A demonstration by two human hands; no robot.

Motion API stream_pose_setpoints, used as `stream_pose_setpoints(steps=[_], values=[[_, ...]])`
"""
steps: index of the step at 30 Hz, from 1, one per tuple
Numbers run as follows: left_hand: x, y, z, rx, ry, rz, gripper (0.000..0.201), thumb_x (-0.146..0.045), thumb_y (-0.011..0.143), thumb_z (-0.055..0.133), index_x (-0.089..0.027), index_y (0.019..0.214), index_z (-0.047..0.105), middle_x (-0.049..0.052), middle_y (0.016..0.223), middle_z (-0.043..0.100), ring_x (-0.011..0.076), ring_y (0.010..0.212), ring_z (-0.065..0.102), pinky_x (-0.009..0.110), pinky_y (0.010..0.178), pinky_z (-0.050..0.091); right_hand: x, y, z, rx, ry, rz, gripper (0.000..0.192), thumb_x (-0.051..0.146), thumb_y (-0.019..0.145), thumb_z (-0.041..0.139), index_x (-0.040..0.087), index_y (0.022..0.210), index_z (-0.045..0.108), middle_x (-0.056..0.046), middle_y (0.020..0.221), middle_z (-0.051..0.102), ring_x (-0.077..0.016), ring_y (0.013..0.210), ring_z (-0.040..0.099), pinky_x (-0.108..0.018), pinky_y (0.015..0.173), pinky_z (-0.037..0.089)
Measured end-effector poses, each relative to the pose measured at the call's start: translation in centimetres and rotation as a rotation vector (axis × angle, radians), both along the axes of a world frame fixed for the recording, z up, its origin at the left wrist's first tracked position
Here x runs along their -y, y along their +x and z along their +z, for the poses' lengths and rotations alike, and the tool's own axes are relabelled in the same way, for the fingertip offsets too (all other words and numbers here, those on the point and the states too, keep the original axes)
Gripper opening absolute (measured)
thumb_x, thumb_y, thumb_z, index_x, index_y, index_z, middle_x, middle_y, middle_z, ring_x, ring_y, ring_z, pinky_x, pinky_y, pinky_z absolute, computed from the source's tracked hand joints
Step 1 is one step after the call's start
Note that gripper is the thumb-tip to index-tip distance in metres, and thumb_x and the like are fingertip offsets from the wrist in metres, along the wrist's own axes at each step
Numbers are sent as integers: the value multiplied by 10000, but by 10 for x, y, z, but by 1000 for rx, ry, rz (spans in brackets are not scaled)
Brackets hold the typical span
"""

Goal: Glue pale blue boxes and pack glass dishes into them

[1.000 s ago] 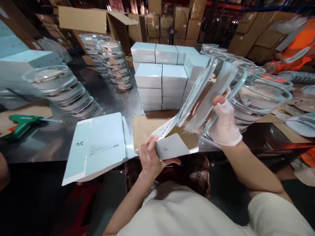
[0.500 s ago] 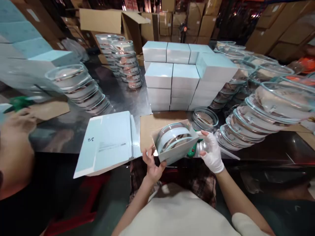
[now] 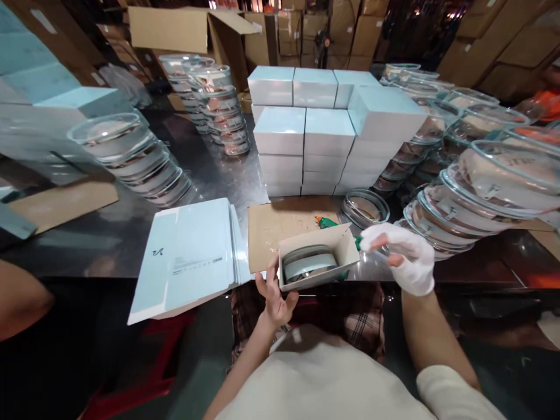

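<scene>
Head view: the person's left hand (image 3: 277,300) is at the left end of a small open box (image 3: 349,248), its fingers spread around the near corner; whether they grip the box cannot be told. The box lies tilted at the near edge of the table (image 3: 219,181), open side up and partly over a flat cardboard sheet (image 3: 273,219). Inside it, glass dishes (image 3: 310,263) stand on edge toward the left, with a gap at the right end.

The right hand (image 3: 405,254), in a white glove with bare fingertips, is just beyond the box's right end, thumb and fingers apart, with nothing visible between them. A green tool with an orange tip (image 3: 327,223) lies behind the box, partly hidden by it.

Left of the box is a pile of flat pale-blue cartons (image 3: 188,256). White boxes (image 3: 280,131) are stacked behind the cardboard, and a low round glass dish (image 3: 365,205) sits near their right corner. Tall leaning stacks of glass bowls (image 3: 455,210) fill the right side. Another person's bare arm (image 3: 21,297) shows at the left edge.
</scene>
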State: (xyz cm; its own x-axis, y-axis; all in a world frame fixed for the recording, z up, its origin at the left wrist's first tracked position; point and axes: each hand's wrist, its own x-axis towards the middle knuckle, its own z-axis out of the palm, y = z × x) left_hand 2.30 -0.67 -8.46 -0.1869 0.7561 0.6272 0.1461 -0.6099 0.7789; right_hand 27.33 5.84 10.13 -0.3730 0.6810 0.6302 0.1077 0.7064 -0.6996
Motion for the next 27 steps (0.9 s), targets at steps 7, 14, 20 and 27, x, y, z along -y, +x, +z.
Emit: stream_pose_setpoints(steps=[7,14,20,27], values=[[-13,-1,31,-15,204,-10,518,-688,976,547,-254,1167,754,140,1401,658,354,1431,568,515,1172,485,16,-26,-88,-37,-200,-135,766,936,773,594,235,1025,772,-116,1434,619,-360,1409,565,-506,1243,407],[-15,3,38,53,76,206,435,-570,881,776,-267,1169,656,57,1061,689,237,1148,661,401,996,551,18,-74,-74,-394,-393,-434,581,370,899,705,294,1411,440,-115,1487,567,-219,1246,669,-388,1079,546],[-25,-26,33,-181,147,172,611,-788,778,729,-222,998,800,83,1074,697,275,1178,668,399,1072,517,23,-14,-78,329,-567,-860,403,547,993,475,207,973,690,-128,1046,748,-276,1029,697,-412,976,522],[-31,-15,34,-218,226,138,413,-568,849,811,-240,1080,715,0,916,683,184,874,701,451,1158,464,-10,-13,-100,387,-1017,-867,220,293,603,839,197,695,664,-144,816,757,-361,967,746,-377,845,531]])
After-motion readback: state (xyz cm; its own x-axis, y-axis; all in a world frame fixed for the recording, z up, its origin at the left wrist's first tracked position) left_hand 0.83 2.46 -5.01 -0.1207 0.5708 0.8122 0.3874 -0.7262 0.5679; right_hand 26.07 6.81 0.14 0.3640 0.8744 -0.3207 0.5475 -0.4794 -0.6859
